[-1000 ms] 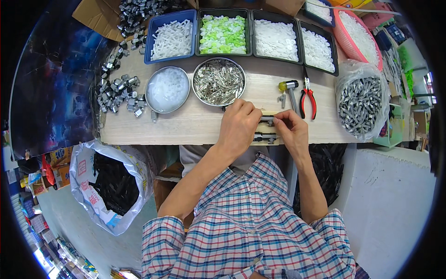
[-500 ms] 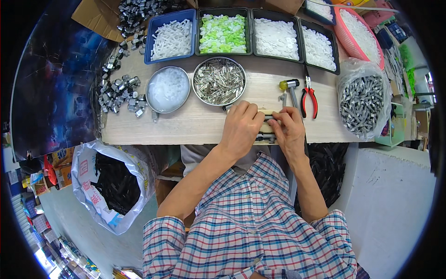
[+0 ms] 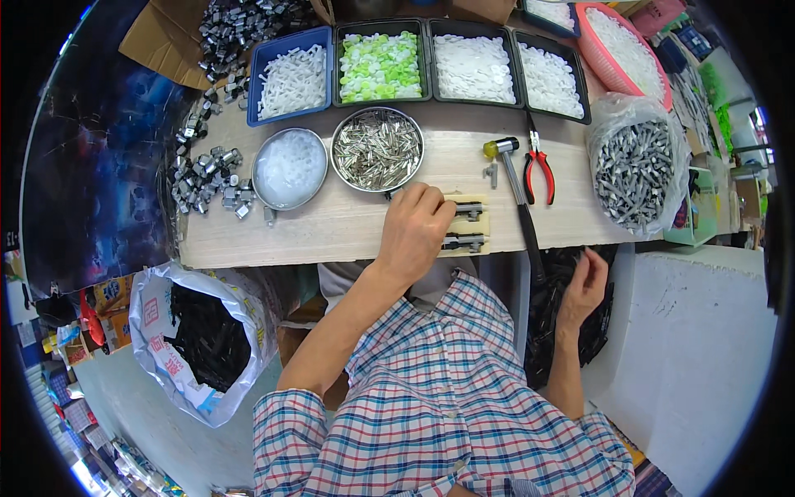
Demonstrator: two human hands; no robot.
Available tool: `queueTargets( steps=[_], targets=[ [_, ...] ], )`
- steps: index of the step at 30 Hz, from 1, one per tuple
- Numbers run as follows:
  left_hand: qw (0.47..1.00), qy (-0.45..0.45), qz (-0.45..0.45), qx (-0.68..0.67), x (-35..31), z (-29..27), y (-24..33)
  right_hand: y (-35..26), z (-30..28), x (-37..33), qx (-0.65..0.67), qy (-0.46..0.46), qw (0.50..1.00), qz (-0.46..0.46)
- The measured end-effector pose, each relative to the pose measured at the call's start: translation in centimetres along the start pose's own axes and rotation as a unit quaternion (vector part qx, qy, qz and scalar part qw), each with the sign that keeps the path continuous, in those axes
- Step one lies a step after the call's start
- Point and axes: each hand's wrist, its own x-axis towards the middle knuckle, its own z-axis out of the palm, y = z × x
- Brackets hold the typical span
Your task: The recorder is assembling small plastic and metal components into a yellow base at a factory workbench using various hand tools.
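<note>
Metal bowl (image 3: 378, 149) holds silver clips; left hand (image 3: 411, 234) beside it.

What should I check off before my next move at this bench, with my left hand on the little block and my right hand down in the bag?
1. Left hand steadying the wooden jig block: ok, it rests on the block's left end.
2. Two grey metal parts seated on the block: ok, both lie across it, one above the other.
3. Right hand holding a piece from the bag of black parts: cannot tell, fingers are curled and nothing shows clearly.
4. Hammer within reach: ok, beside the block, handle past the bench edge.
5. Red-handled pliers clear of the block: ok, right of the hammer.
6. Bowl of metal pins stocked: ok.
</note>
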Motion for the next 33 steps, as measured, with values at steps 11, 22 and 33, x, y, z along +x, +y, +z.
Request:
queueTargets(
  steps=[11,22,33],
  targets=[
    [0.966,0.151,-0.171,-0.119,-2.1,-2.7,0.6,16.8,-3.3,-9.7,-0.422,-0.224,0.878,0.032],
    [0.94,0.134,-0.278,-0.144,-8.1,-5.7,1.4,14.2,-6.1,-8.4,-0.358,-0.388,0.843,-0.102],
    [0.942,0.11,-0.243,-0.202,-7.4,-5.1,2.5,12.1,-8.3,-6.6,-0.292,-0.288,0.912,0.027]
  ],
)
